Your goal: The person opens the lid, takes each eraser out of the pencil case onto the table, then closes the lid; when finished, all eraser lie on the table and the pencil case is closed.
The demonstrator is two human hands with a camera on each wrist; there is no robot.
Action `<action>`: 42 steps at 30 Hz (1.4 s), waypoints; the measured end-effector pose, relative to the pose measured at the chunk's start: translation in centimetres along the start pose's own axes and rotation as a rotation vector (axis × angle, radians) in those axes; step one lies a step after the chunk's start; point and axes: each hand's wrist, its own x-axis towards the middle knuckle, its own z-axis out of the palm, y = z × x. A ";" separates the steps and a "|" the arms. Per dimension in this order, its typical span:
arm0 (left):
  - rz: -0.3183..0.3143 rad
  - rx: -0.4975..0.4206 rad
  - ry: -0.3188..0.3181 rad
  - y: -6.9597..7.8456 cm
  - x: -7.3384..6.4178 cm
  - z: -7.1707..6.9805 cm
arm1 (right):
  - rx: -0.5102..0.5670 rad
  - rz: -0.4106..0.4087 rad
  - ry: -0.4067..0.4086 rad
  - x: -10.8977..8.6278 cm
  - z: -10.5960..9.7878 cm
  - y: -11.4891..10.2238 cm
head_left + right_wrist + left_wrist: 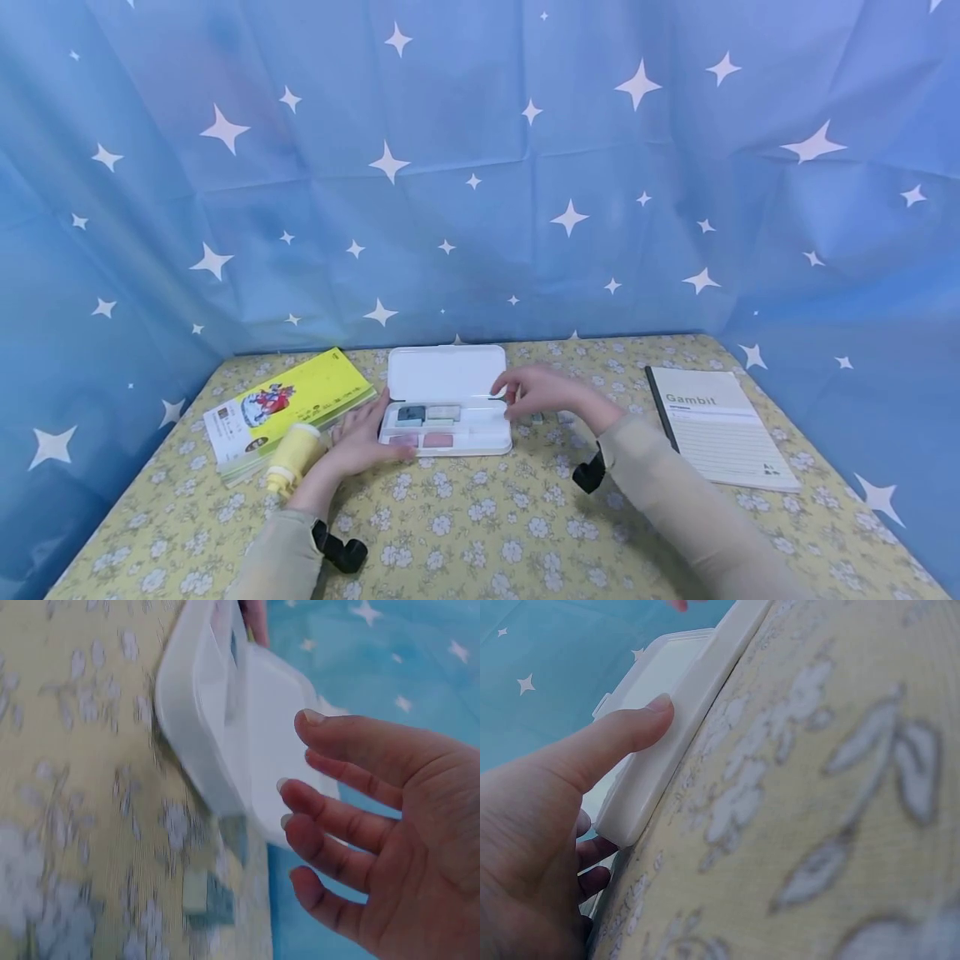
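Observation:
A white plastic case (491, 423) stands on the table with its lid (447, 373) raised at the back. Small eraser-like blocks lie in its compartments: a dark one (411, 413), pale ones and a pink one (438, 440). My left hand (363, 437) grips the case's left end, thumb (649, 724) along the front wall and fingers round the corner. Over the right end hovers my right hand (536, 390), fingers loosely bent, holding nothing. Below it, small pale green blocks (206, 896) rest on the table beside the case.
Left of the case lies a stack of yellow books (300, 396), with a pale yellow bottle (296, 454) lying against it by my left wrist. A notebook (723, 429) lies at the right. Behind the floral-covered table (450, 533) hangs a blue starred curtain (480, 267).

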 end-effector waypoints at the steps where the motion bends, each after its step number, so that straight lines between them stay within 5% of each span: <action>1: 0.002 -0.003 0.002 0.0 0.0 0.0 | -0.010 -0.008 -0.014 0.4 0.2 -0.4; 14: -0.010 0.018 -0.001 -0.3 0.4 0.2 | 0.057 -0.132 -0.177 4.6 2.6 -3.4; 24: -0.009 0.008 0.001 -0.5 0.5 0.4 | -0.002 -0.173 -0.249 6.6 3.8 -4.4; 42: -0.007 -0.019 0.002 -0.4 0.4 0.3 | -0.186 -0.194 -0.287 7.3 4.8 -5.4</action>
